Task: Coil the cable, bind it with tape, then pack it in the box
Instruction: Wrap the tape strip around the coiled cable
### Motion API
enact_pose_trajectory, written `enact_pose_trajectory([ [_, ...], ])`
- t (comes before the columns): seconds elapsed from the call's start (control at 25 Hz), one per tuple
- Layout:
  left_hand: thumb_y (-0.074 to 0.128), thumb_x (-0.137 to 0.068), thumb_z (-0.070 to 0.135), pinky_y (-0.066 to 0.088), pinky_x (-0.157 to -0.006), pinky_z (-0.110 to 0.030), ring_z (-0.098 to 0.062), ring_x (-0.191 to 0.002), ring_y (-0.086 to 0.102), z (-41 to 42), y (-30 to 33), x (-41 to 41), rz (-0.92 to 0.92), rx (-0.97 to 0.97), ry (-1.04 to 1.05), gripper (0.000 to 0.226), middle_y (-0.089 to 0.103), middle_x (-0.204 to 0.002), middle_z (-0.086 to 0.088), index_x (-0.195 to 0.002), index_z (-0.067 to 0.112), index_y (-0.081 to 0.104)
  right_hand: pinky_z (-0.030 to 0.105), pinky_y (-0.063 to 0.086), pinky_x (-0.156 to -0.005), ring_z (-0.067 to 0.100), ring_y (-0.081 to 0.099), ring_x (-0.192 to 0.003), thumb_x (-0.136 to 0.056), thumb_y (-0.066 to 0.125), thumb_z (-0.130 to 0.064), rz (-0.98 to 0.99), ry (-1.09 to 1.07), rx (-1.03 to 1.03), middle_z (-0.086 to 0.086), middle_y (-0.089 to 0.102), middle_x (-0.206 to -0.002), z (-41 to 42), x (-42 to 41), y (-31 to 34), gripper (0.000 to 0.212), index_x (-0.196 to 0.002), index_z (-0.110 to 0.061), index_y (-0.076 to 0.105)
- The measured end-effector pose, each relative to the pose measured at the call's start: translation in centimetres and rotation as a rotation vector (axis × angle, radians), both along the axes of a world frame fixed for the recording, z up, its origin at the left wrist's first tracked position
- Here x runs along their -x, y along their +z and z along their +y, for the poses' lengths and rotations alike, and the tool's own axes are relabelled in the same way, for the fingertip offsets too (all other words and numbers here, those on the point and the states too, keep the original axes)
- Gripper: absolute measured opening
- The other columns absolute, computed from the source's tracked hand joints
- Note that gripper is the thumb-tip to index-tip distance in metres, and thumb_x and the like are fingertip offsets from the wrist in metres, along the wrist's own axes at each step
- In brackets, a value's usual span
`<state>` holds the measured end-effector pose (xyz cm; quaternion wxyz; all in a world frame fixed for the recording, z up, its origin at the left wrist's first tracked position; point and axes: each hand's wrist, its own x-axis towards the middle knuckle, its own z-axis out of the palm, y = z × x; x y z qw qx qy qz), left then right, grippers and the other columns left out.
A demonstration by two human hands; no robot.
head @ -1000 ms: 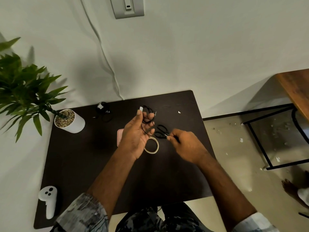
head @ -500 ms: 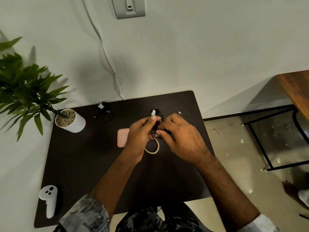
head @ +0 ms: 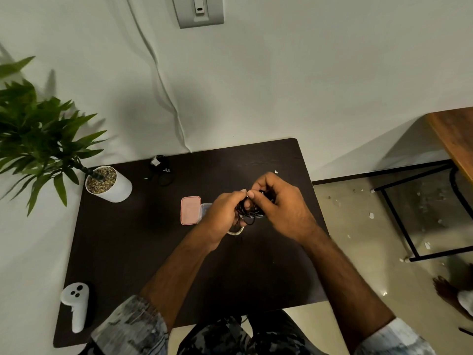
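Observation:
Over the middle of the dark table (head: 133, 252), my left hand (head: 222, 217) and my right hand (head: 279, 206) meet, both closed on a thin black cable (head: 247, 213) bunched into loops between them. A small pale bit, possibly tape, shows at my fingertips. The tape roll (head: 236, 231) lies flat on the table under my left hand, mostly hidden. Just left of my hands sits the small clear box (head: 205, 208) beside its pink lid (head: 190, 210).
A second black cable bundle (head: 161, 170) lies near the table's far edge. A white pot with a green plant (head: 108, 184) stands at the far left. A white controller (head: 76, 304) lies at the near left corner. Floor and a metal-framed wooden table (head: 453, 139) are to the right.
My right hand came in from the right and joined my left hand on the cable. The scissors seen on the table a second ago are now hidden behind my hands.

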<state>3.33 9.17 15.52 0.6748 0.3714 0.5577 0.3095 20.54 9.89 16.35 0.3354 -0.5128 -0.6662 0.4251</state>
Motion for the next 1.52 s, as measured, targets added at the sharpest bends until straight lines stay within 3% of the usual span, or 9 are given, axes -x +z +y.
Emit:
enact_pose_trajectory([
  [0.08, 0.05, -0.095, 0.05, 0.048, -0.06, -0.03, -0.011, -0.066, 0.061, 0.1, -0.4, 0.0, -0.007, 0.038, 0.008, 0.037, 0.063, -0.071, 0.004, -0.071, 0.025, 0.065, 0.015, 0.058, -0.071, 0.001, 0.074, -0.083, -0.098, 0.074, -0.02, 0.064, -0.028, 0.044, -0.017, 0.073, -0.086, 0.1, 0.1, -0.4, 0.008, -0.103, -0.024, 0.068],
  [0.2, 0.049, -0.103, 0.051, 0.052, -0.054, -0.029, -0.011, -0.061, 0.064, 0.1, -1.0, -0.3, 0.074, 0.053, 0.052, 0.042, 0.069, -0.068, 0.003, -0.086, 0.017, 0.068, 0.034, 0.066, -0.08, 0.012, 0.078, -0.084, -0.096, 0.077, -0.021, 0.145, -0.146, 0.178, -0.003, 0.079, -0.086, 0.5, 0.4, -1.3, 0.007, -0.103, -0.021, 0.076],
  [0.36, 0.052, -0.105, 0.047, 0.06, -0.061, -0.03, -0.013, -0.07, 0.07, -0.1, -1.6, 0.0, 0.206, 0.049, 0.142, 0.038, 0.077, -0.086, -0.015, -0.098, 0.018, 0.075, 0.019, 0.063, -0.071, 0.001, 0.076, -0.078, -0.095, 0.078, -0.027, 0.062, -0.345, 0.225, -0.009, 0.078, -0.082, 0.6, 0.8, -2.7, 0.004, -0.093, -0.025, 0.076],
  [0.44, 0.056, -0.103, 0.046, 0.063, -0.072, -0.034, -0.014, -0.08, 0.072, -0.1, -1.9, 0.5, 0.265, 0.056, 0.12, 0.032, 0.078, -0.096, -0.012, -0.097, 0.022, 0.075, 0.016, 0.061, -0.071, 0.0, 0.074, -0.079, -0.095, 0.078, -0.028, 0.017, -0.445, 0.228, -0.011, 0.076, -0.086, 0.6, 1.1, -3.2, 0.005, -0.094, -0.025, 0.075],
  [0.72, 0.064, -0.101, 0.022, 0.062, -0.09, -0.039, -0.025, -0.101, 0.078, -0.2, -2.8, 0.5, -0.101, 0.233, 0.195, 0.026, 0.079, -0.108, -0.016, -0.117, 0.004, 0.071, 0.022, 0.062, -0.075, 0.002, 0.073, -0.086, -0.096, 0.076, -0.027, 0.054, -0.526, 0.191, -0.013, 0.074, -0.089, -0.1, 3.1, -4.2, 0.006, -0.095, -0.029, 0.071],
  [0.92, 0.068, -0.098, 0.016, 0.062, -0.093, -0.041, -0.025, -0.098, 0.079, -0.4, -3.7, 1.1, -0.111, 0.224, 0.323, 0.018, 0.08, -0.105, -0.013, -0.112, 0.008, 0.076, 0.032, 0.067, -0.072, 0.004, 0.076, -0.081, -0.095, 0.079, -0.026, 0.121, -0.502, 0.238, -0.01, 0.078, -0.086, -0.4, 4.3, -5.0, 0.003, -0.094, -0.024, 0.077],
  [1.04, 0.068, -0.098, 0.017, 0.063, -0.089, -0.044, -0.024, -0.093, 0.08, -0.7, -4.9, 1.3, -0.014, 0.233, 0.39, 0.013, 0.081, -0.097, -0.009, -0.105, 0.011, 0.077, 0.041, 0.067, -0.074, 0.011, 0.078, -0.083, -0.094, 0.079, -0.026, 0.13, -0.458, 0.301, -0.007, 0.08, -0.087, -0.8, 5.0, -5.8, 0.003, -0.094, -0.023, 0.079],
  [1.28, 0.061, -0.102, 0.014, 0.064, -0.073, -0.034, -0.022, -0.09, 0.079, -1.1, -6.9, 3.3, 0.099, 0.25, 0.395, 0.017, 0.08, -0.098, -0.008, -0.097, 0.018, 0.077, 0.037, 0.067, -0.079, 0.017, 0.081, -0.089, -0.096, 0.076, -0.012, 0.22, -0.322, 0.561, -0.001, 0.083, -0.091, -1.1, 5.5, -7.4, 0.009, -0.097, -0.018, 0.082],
  [1.52, 0.06, -0.102, 0.007, 0.062, -0.064, -0.028, -0.02, -0.083, 0.079, -1.0, -9.1, 5.7, 0.051, 0.319, 0.322, 0.02, 0.081, -0.091, -0.008, -0.095, 0.011, 0.077, 0.036, 0.068, -0.076, 0.022, 0.082, -0.09, -0.094, 0.077, -0.003, 0.362, -0.394, 0.77, 0.01, 0.082, -0.097, -1.2, 6.7, -9.5, 0.007, -0.096, -0.008, 0.079],
])
